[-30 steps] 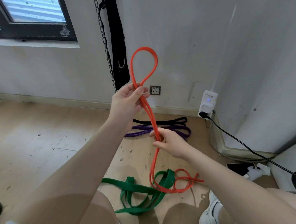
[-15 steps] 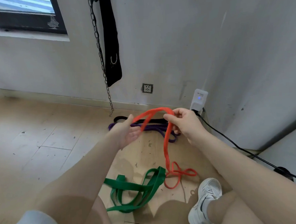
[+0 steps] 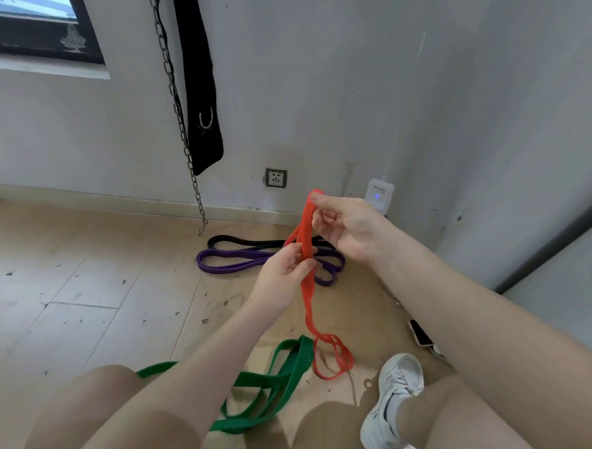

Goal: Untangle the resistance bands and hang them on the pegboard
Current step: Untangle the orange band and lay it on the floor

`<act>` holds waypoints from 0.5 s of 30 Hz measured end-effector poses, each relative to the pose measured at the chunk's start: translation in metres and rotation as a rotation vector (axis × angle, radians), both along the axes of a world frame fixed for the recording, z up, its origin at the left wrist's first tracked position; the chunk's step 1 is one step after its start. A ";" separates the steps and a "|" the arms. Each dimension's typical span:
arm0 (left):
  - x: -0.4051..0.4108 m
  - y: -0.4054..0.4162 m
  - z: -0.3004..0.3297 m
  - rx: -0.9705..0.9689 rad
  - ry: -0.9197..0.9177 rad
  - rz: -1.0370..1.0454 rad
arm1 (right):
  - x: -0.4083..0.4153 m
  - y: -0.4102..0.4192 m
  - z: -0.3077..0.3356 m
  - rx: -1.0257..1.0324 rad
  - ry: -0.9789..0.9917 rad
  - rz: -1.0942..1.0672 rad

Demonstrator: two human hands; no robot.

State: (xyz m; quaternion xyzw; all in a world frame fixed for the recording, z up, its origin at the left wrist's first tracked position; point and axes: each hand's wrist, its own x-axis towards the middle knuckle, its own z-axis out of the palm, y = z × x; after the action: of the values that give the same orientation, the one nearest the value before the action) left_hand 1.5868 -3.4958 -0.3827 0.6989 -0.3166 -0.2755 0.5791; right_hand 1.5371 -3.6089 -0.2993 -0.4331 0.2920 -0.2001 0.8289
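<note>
Now the orange band [image 3: 306, 258] runs upright where it arched sideways before: right hand [image 3: 348, 228] pinches its top fold, left hand [image 3: 283, 271] pinches lower, tail coiled on the floor [image 3: 86, 304] beside the green band [image 3: 278, 379].

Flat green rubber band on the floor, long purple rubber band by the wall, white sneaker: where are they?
flat green rubber band [image 3: 288, 365]: head view, on its upper fold.
long purple rubber band [image 3: 234, 260]: head view, on its left loop.
white sneaker [image 3: 397, 387]: head view, on its laces.
</note>
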 end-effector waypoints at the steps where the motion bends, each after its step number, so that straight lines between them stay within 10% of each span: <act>1: 0.000 0.000 0.005 -0.038 0.012 0.025 | -0.001 -0.004 0.004 -0.005 -0.032 -0.005; 8: -0.003 -0.007 0.065 -0.141 -0.149 0.133 | -0.014 -0.006 -0.012 -0.362 0.012 0.202; 15: 0.009 -0.017 0.107 -0.164 0.142 0.257 | -0.041 0.016 -0.042 -0.708 0.128 0.303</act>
State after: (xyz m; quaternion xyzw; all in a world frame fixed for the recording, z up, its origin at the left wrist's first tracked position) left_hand 1.5960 -3.5130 -0.2762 0.6631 -0.2043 -0.2209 0.6854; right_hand 1.4959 -3.5930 -0.3417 -0.7423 0.1886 -0.1363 0.6284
